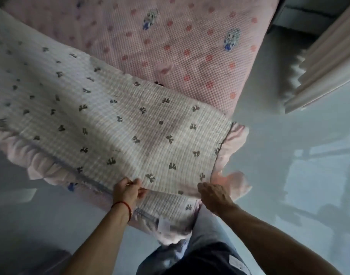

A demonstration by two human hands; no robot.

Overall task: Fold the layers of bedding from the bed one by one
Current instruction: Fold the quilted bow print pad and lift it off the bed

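Observation:
A white quilted cover [110,116] printed with small grey bows and edged with a pink frill lies doubled over the near corner of the bed. Under it a pink checked sheet [180,46] with red dots and blue figures covers the mattress. My left hand [128,190], a red string at its wrist, pinches the cover's near edge. My right hand [213,193] grips the same edge by the frilled corner, fingers curled under the fabric. Both hands hold the upper layer just above the lower one.
A glossy pale floor [289,155] spreads right of and below the bed, showing window reflections. Pale pleated curtains [328,62] hang at the upper right. My legs in dark trousers [199,259] stand against the bed's near corner.

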